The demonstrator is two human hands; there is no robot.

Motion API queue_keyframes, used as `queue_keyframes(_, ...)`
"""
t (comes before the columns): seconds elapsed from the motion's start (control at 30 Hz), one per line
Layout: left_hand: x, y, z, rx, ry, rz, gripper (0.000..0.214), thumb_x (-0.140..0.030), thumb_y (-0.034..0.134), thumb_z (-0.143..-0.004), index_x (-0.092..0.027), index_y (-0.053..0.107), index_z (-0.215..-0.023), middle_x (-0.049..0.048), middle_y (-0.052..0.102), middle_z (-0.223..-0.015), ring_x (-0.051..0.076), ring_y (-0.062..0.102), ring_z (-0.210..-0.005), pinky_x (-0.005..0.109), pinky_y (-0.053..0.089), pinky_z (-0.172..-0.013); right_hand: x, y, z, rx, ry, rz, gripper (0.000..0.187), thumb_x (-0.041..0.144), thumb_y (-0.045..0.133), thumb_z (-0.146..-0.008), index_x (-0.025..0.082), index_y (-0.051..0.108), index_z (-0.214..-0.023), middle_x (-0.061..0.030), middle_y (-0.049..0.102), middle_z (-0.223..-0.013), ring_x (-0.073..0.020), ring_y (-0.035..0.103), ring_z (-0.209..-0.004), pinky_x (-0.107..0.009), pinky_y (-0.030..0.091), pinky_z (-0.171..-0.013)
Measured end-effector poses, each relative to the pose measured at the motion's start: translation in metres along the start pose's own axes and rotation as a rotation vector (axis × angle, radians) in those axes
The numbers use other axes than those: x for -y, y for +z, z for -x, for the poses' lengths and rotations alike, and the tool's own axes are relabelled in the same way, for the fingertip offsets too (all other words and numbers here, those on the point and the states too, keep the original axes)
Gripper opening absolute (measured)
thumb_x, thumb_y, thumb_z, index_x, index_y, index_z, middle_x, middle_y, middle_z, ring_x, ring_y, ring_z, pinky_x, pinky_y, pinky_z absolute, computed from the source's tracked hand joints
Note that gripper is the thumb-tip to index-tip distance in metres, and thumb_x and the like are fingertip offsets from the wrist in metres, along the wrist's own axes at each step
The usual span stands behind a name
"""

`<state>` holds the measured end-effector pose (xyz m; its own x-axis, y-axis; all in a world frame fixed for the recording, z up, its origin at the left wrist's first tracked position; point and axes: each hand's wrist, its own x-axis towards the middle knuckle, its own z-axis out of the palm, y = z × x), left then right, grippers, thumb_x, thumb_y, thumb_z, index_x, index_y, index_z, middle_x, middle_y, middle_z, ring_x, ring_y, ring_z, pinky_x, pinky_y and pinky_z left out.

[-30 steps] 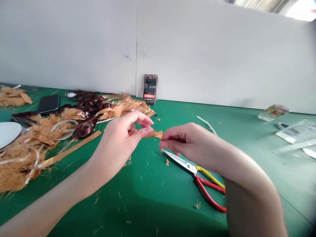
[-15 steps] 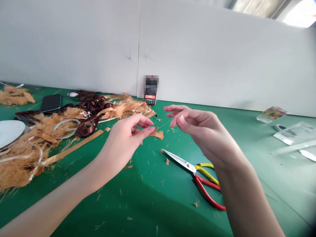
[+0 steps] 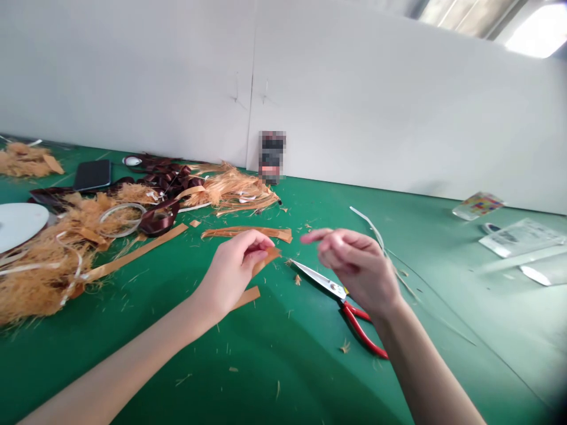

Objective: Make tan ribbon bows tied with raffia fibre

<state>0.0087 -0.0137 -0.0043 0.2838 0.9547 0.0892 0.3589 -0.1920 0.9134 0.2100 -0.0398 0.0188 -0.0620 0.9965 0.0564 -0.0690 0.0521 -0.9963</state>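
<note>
My left hand point(image 3: 234, 268) is closed in a pinch on a short tan ribbon strip point(image 3: 267, 257), whose end sticks out past my fingertips. Another tan piece point(image 3: 248, 297) shows just below that hand, partly hidden by it. My right hand point(image 3: 352, 262) hovers over the scissors, apart from the left, slightly blurred, its index finger pointing left and the other fingers curled in with the thumb. Whatever it pinches is too small to make out. Under it lie the scissors point(image 3: 330, 286), blades toward the upper left, handles partly covered by my wrist.
A tan ribbon bundle point(image 3: 243, 232) lies beyond my left hand. Frayed tan fibre point(image 3: 35, 283), brown ribbon point(image 3: 162, 215) and a dark phone point(image 3: 92, 175) crowd the left. Another phone point(image 3: 272, 156) leans on the white wall. A pale strip point(image 3: 372, 227) and clear packets point(image 3: 520, 236) are at right.
My right hand has drawn down and its fingers have curled in. The fine thread seen between my hands no longer shows. My left hand has lowered slightly, uncovering the ribbon bundle behind it.
</note>
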Motion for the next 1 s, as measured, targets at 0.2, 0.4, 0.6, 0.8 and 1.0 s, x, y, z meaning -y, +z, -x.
queue_keyframes(0.2,0.005,0.0,-0.004,0.027,-0.057,0.117,0.006,-0.022,0.058,-0.086,-0.019,0.062,-0.09,0.0052,0.07,-0.094,0.018,0.066,-0.092,0.031,0.051,-0.086,-0.022,-0.004,0.004,-0.139,-0.055,0.856,0.024,0.038,0.063,-0.081,0.022,0.073,-0.096,0.0028,0.055,-0.054,-0.0112,0.029,-0.049,-0.027,0.028,-0.052)
queue_keyframes(0.4,0.02,0.005,-0.011,-0.014,-0.039,0.128,0.006,-0.016,0.059,-0.082,-0.018,0.063,-0.087,0.004,0.069,-0.09,0.017,0.065,-0.086,0.032,0.052,-0.082,-0.027,-0.006,-0.002,-0.235,0.083,0.159,0.037,0.048,0.049,-0.091,0.017,0.07,-0.091,0.0092,0.033,-0.041,-0.008,0.024,-0.039,-0.025,0.026,-0.045)
queue_keyframes(0.6,0.03,0.007,-0.012,0.017,-0.046,0.178,0.008,-0.022,0.062,-0.082,-0.017,0.064,-0.088,0.0049,0.068,-0.092,0.019,0.065,-0.09,0.034,0.05,-0.085,-0.036,-0.011,-0.012,-0.231,-0.067,-0.249,0.025,0.026,0.05,-0.087,0.02,0.068,-0.103,-0.0075,0.075,-0.104,-0.0181,0.07,-0.096,-0.035,0.052,-0.091)
queue_keyframes(0.8,0.03,0.008,-0.012,0.004,-0.017,0.202,0.008,-0.024,0.062,-0.082,-0.018,0.064,-0.087,0.0042,0.068,-0.091,0.019,0.065,-0.089,0.035,0.05,-0.084,-0.055,-0.007,-0.019,-0.188,-0.45,0.711,0.011,0.019,0.065,-0.076,0.019,0.069,-0.086,-0.0089,0.029,-0.157,-0.0298,0.031,-0.143,-0.05,0.005,-0.121)
queue_keyframes(1.0,0.026,0.008,-0.018,-0.045,-0.003,0.198,0.008,-0.024,0.063,-0.082,-0.018,0.063,-0.087,0.0039,0.069,-0.088,0.018,0.065,-0.085,0.032,0.05,-0.081,-0.043,0.003,-0.024,-0.237,-0.237,0.237,0.053,0.046,0.042,-0.096,0.022,0.042,-0.048,-0.0108,0.056,-0.14,-0.0236,0.044,-0.136,-0.046,0.022,-0.118)
